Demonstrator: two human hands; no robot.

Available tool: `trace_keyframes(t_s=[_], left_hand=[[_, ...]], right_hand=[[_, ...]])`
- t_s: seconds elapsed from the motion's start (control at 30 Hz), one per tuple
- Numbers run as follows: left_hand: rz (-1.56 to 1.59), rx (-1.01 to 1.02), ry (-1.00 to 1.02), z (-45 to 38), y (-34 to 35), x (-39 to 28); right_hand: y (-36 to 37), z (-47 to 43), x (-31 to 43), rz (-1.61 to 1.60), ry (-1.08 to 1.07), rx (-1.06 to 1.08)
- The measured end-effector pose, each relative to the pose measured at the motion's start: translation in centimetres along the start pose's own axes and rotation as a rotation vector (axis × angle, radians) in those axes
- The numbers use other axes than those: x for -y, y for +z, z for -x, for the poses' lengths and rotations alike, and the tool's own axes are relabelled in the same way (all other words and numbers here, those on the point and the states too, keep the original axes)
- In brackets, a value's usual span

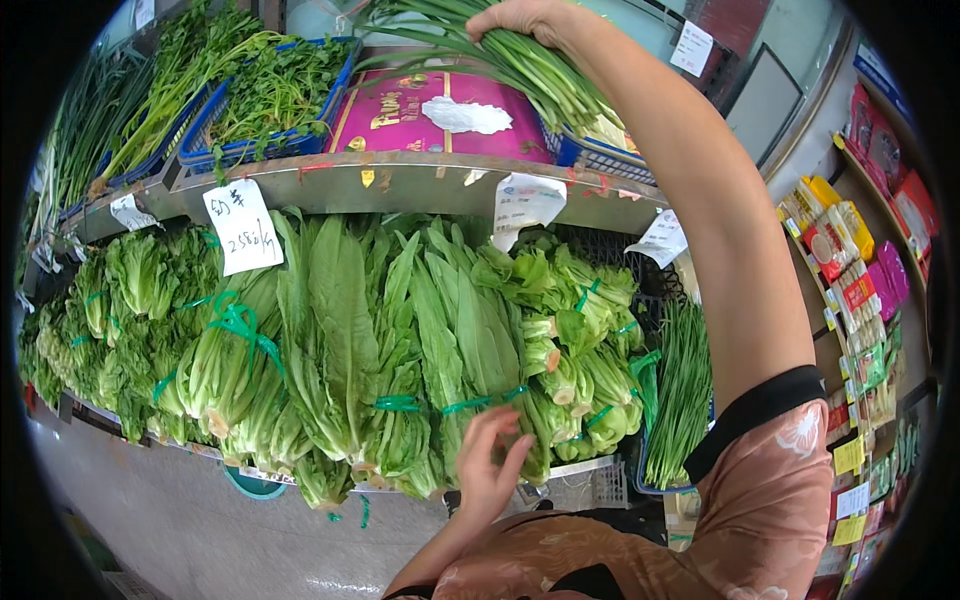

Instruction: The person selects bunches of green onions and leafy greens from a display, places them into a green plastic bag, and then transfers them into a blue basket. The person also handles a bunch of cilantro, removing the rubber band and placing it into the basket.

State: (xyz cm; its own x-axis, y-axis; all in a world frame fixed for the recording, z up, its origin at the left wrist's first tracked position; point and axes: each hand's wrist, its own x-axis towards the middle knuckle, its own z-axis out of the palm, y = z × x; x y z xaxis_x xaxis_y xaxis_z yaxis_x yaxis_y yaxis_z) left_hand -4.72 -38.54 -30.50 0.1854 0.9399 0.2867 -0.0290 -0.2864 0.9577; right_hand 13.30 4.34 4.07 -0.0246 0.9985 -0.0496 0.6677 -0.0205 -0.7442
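Note:
My right hand reaches to the upper shelf and is closed on a bunch of long green leafy stalks, which lies over a blue basket and a magenta carton. Low in the middle, my left hand has its fingers apart and bent, with nothing in it. It is in front of a long-leaf lettuce bundle tied with green tape. More tied bundles of long-leaf lettuce lie to its left, and shorter leafy greens to its right.
A metal shelf edge with hanging paper tags crosses the view. Blue baskets of leafy herbs stand at the upper left. Thin green chives fill a crate at the right, near a rack of packaged goods. A teal basin stands on the floor.

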Motion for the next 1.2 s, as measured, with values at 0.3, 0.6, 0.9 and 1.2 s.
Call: trace_keyframes(t_s=[0.3, 0.6, 0.9, 1.2], left_hand=[[1.016, 0.116, -0.304, -28.4, 0.8, -9.4], [0.699, 0.218, 0.238, -23.2, 11.7, -15.3], [0.622, 0.571, 0.47, -12.4, 31.8, -19.7], [0.357, 0.798, -0.573, 3.9, 47.4, 6.0]], right_hand=[[2.2, 13.8, -1.9, -0.165, 0.011, 0.159], [-0.3, 29.0, -14.0, -0.337, -0.232, -0.05], [-10.1, 50.0, -25.6, -0.091, -0.172, -0.612], [3.4, 61.6, -59.2, -0.117, 0.698, -0.528]])
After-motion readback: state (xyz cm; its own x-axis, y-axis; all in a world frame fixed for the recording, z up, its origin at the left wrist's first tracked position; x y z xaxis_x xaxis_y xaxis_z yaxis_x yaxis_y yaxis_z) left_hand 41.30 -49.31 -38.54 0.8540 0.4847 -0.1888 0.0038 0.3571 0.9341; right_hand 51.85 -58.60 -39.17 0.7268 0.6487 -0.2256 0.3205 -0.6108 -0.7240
